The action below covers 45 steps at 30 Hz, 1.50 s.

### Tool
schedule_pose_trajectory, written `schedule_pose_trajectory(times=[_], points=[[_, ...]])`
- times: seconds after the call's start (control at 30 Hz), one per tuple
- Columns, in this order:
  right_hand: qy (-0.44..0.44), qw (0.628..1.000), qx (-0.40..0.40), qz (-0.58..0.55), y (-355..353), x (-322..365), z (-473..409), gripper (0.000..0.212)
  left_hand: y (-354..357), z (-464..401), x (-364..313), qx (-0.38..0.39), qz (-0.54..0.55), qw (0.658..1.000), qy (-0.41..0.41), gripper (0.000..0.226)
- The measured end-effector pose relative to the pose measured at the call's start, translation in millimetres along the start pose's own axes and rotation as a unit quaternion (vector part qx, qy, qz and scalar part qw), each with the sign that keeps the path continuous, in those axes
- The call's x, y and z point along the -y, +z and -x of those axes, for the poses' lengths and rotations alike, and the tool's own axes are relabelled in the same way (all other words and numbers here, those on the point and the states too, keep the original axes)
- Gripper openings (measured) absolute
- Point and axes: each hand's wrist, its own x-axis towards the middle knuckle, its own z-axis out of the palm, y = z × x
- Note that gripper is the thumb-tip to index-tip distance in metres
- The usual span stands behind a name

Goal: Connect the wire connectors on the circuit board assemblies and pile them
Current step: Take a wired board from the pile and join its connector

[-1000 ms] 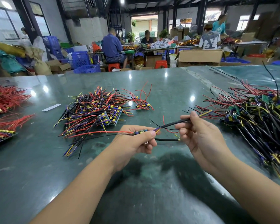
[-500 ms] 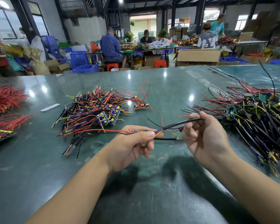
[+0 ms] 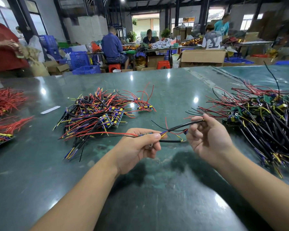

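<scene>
the left hand (image 3: 137, 147) is pinching a small board (image 3: 144, 134) while the right hand (image 3: 207, 139), now drawn closer, is pinching its black wire (image 3: 183, 125) above the bench (image 3: 157, 189); joining is still pending.

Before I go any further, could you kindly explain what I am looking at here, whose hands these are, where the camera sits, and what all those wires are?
There is no machine: a person works with bare hands, and a camera worn on their head looks forward and down. The left hand pinches a small circuit board assembly, whose red and black wires trail off to the left. The right hand holds a black sleeved wire that runs from that assembly. Both hover over a green table. On it, beyond the left hand, lies a pile of assemblies; a larger tangled heap lies to the right, and bundles of red wires at the left edge. Other workers sit at tables behind.
</scene>
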Motion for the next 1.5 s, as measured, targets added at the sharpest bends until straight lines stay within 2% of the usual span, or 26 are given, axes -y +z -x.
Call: schedule_pose_trajectory(times=[0.1,0.17,0.2,0.23,0.27,0.33,0.37,0.4,0.47,0.57,0.6,0.67,0.73,0.77,0.87,1.03,1.1,1.13,1.27,1.33,1.43,1.5], points=[[-0.035,0.997,-0.037,0.052,1,-2,1,0.049,0,0,-1,-0.076,0.015,0.997,0.018,0.014],[-0.134,0.976,-0.088,0.149,-2,-6,5,0.047,0,-2,-2,-0.148,0.016,0.988,0.040,0.015],[-0.204,0.946,-0.120,0.221,-5,-10,8,0.047,-1,-3,-2,-0.181,0.002,0.982,0.050,0.016],[-0.283,0.893,-0.149,0.315,-7,-12,12,0.048,0,-4,-3,-0.207,-0.022,0.976,0.057,0.016],[-0.372,0.816,-0.156,0.414,-6,-13,17,0.050,0,-5,-2,-0.223,-0.049,0.972,0.061,0.016],[-0.528,0.651,-0.070,0.541,-3,-17,23,0.043,4,-4,-1,-0.211,-0.090,0.972,0.056,0.017],[-0.562,0.599,0.003,0.570,-2,-21,24,0.037,8,-2,-1,-0.182,-0.108,0.976,0.056,0.017],[-0.560,0.577,0.075,0.590,0,-27,25,0.033,11,0,0,-0.141,-0.127,0.980,0.058,0.019],[-0.489,0.580,0.166,0.630,3,-36,28,0.033,15,4,0,-0.059,-0.164,0.983,0.058,0.030],[-0.420,0.549,0.175,0.701,-1,-36,29,0.044,13,7,0,0.008,-0.164,0.986,0.040,0.039],[-0.412,0.553,0.195,0.698,-3,-33,30,0.043,12,8,0,0.026,-0.142,0.989,0.028,0.033],[-0.398,0.590,0.243,0.659,-5,-27,31,0.033,13,9,-1,0.052,-0.071,0.996,0.001,0.022],[-0.396,0.616,0.285,0.619,-4,-22,32,0.025,12,7,-1,0.051,-0.010,0.998,-0.018,0.020],[-0.397,0.617,0.295,0.612,-3,-21,32,0.023,11,6,0,0.044,0.007,0.999,-0.020,0.019],[-0.397,0.606,0.280,0.630,-2,-23,30,0.023,8,4,-1,0.041,-0.004,0.999,-0.002,0.017],[-0.361,0.619,0.243,0.653,-6,-21,26,0.021,8,4,1,0.056,-0.121,0.991,0.028,0.001],[-0.333,0.619,0.253,0.665,-6,-21,26,0.012,6,4,1,0.048,-0.159,0.986,0.028,0.005],[-0.305,0.629,0.258,0.666,-5,-21,25,0.008,5,4,1,0.049,-0.172,0.984,0.022,0.009],[-0.107,0.726,0.234,0.638,3,-14,23,0.011,2,3,-1,0.053,-0.227,0.972,0.003,0.010],[-0.077,0.731,0.224,0.640,5,-11,25,0.014,3,2,0,0.056,-0.234,0.971,0.005,0.011],[-0.055,0.719,0.224,0.656,7,-9,28,0.022,0,3,-1,0.067,-0.219,0.973,-0.010,0.012],[-0.014,0.739,0.240,0.629,11,-6,30,0.027,-4,4,-1,0.080,-0.168,0.982,-0.029,0.011]])
